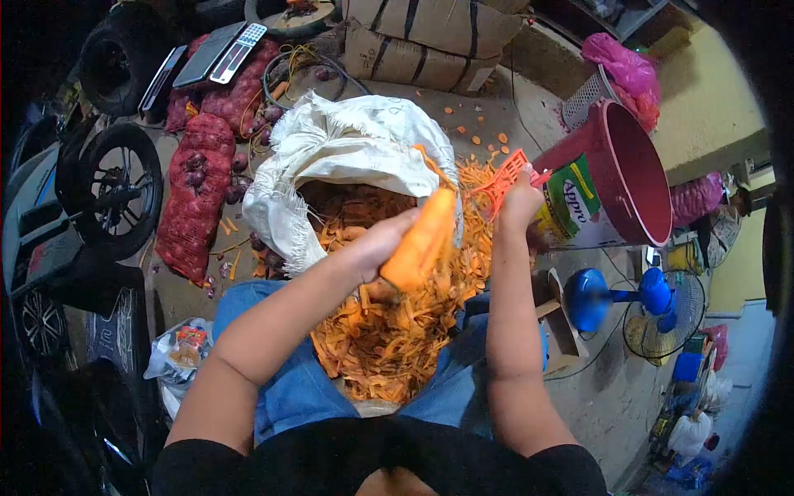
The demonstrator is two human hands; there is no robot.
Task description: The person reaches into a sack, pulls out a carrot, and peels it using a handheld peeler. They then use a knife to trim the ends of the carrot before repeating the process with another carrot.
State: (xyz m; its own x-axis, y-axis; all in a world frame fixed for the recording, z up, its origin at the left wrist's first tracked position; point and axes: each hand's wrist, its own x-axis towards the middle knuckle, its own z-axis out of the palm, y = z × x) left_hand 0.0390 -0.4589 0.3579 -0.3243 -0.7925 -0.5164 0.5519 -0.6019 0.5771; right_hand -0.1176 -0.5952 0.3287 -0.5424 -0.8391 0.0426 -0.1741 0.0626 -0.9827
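Meanwhile, on my remote feed, the left hand [376,244] grips a carrot [422,240] firmly by its lower end, tilted above the heap of orange peelings [389,339] on the lap. The right hand [519,202] is closed around an orange peeler [504,178] just beyond the carrot's tip. I see a white sack [347,140] open behind and a red bucket [628,165] on the floor's right side.

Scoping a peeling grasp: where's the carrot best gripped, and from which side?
Probably the lower end of the carrot, wrapped from its left side, as the left hand does. It's long and held tilted, upper end away from the body, so a low grip leaves the upper length bare for the peeler in the right hand.
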